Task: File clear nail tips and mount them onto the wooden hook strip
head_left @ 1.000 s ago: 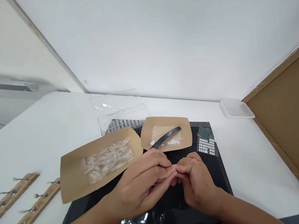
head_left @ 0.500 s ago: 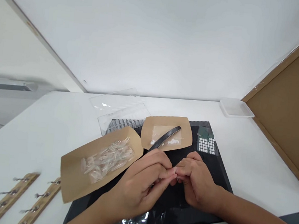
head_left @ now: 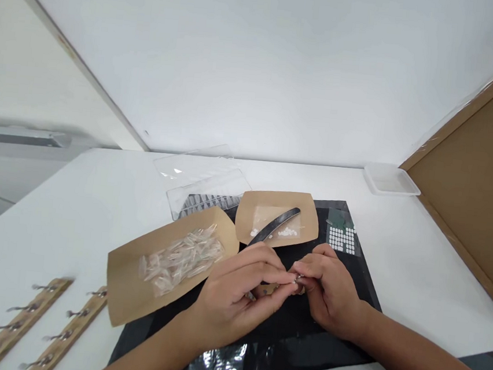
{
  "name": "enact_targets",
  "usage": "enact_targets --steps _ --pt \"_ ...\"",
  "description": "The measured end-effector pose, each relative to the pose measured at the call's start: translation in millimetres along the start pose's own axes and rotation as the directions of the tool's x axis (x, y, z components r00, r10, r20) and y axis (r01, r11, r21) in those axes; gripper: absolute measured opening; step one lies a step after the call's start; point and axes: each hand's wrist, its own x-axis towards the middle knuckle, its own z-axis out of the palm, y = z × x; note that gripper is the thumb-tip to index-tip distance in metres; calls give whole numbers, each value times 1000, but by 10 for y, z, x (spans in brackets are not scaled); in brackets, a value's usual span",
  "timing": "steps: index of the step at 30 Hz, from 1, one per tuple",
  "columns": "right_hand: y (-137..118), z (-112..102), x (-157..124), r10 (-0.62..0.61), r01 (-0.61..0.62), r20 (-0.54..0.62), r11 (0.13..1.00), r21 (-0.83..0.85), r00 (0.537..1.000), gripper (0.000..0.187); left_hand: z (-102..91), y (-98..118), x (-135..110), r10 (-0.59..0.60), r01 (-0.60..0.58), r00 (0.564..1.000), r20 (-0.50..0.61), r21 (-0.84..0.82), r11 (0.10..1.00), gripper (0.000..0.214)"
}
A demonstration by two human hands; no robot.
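Note:
My left hand [head_left: 242,301] comes in from the lower left with thumb and index finger pinched together. Its fingertips meet those of my right hand [head_left: 330,289], which is closed as well. A tiny pale or shiny thing shows between the fingertips, too small to name. Under the hands, bits of something tan peek out, mostly hidden by the fingers. Just beyond my left hand, a curved black nail file [head_left: 275,225] leans across a small brown paper tray [head_left: 310,223] with white dots in it. To the left, a larger paper tray [head_left: 121,289] holds clear nail tips [head_left: 187,258].
A black mat [head_left: 295,352] lies under the hands. Wooden strips [head_left: 27,318] with metal clips rest at left. Clear plastic cases [head_left: 203,184] lie behind the trays. A sheet of white dots [head_left: 342,239], a white plastic tray [head_left: 390,181] and a cardboard box [head_left: 479,167] are at right.
Both hands have shifted slightly, and their fingertips have parted a little, showing a small glint and the tan thing below. The camera view has moved a bit.

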Motion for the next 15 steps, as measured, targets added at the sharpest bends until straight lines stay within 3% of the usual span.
enact_targets --steps 7,15 --pt "-14 -8 -15 -3 3 -21 1000 -2 1000 23 -5 35 -5 -20 21 998 -63 17 1000 18" --pt "-28 -2 7 -6 3 -52 999 -45 999 23 15 38 10 111 -98 991 -81 148 984 21"
